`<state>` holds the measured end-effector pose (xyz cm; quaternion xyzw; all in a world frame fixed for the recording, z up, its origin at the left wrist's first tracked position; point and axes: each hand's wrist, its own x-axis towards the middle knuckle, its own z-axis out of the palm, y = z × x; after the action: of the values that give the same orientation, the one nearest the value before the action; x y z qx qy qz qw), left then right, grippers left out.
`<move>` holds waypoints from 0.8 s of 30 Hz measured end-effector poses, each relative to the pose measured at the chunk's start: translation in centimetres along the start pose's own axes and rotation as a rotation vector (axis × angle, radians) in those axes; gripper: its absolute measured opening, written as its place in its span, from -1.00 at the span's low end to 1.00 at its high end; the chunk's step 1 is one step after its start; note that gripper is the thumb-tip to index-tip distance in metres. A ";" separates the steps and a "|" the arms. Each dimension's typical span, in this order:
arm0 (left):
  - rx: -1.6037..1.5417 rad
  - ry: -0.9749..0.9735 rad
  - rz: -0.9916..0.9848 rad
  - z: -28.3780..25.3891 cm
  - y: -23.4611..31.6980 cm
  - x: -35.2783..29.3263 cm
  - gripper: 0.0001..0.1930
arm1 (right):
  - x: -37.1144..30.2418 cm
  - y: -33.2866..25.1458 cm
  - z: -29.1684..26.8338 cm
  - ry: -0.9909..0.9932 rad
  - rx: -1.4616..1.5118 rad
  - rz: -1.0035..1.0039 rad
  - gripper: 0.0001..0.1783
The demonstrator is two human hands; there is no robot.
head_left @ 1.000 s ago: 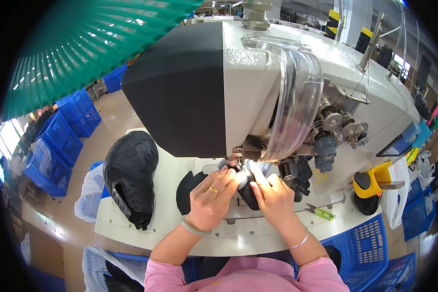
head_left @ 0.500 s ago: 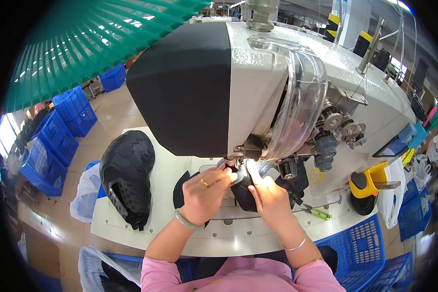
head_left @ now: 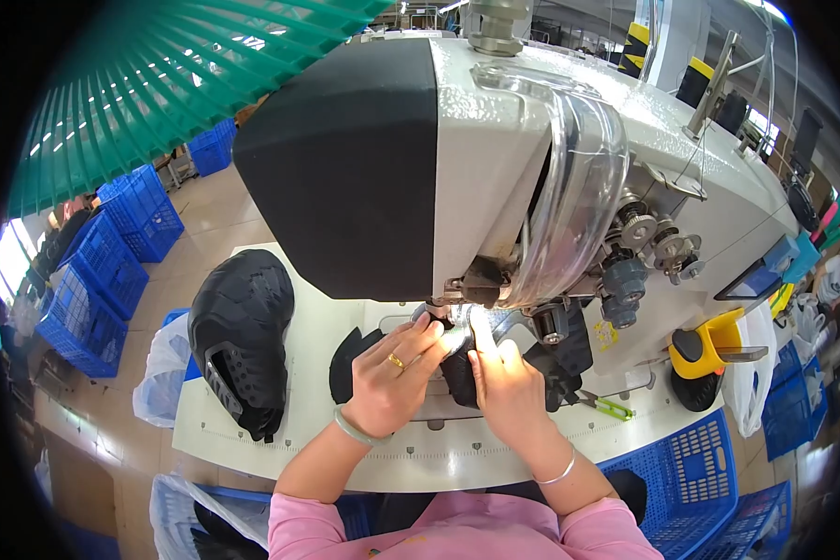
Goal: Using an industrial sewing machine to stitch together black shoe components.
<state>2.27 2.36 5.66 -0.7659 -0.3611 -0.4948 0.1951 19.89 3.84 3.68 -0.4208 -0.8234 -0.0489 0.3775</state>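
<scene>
Below the lit needle area of a large sewing machine, a black shoe upper piece lies between my hands. My left hand, with a ring and a bangle on its wrist, has its fingers bent and closed on the piece's left edge. From the right, my right hand grips the piece, its thumb and forefinger close to the needle. The fingertips of both hands are near each other, and much of the piece is hidden by them. Left of my left hand, more black material lies on the white table.
A stack of black shoe uppers rests on the table's left side. Green-handled snips lie to the right, near a yellow holder. A blue crate stands below the right edge. A green slatted object hangs at the upper left.
The black piece has turned and shifted under the needle, so less of it shows between my hands. My right hand has moved slightly left and down; my left fingers have shifted a little.
</scene>
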 end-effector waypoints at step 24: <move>-0.008 -0.066 0.053 -0.1 -1.7 1.2 -0.75 | 2.2 0.3 -0.9 0.061 -0.070 0.036 -0.64</move>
<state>1.24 3.80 6.66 -0.7920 -0.3450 -0.4652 0.1932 19.83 5.14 5.70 -0.4467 -0.8016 -0.0839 0.3883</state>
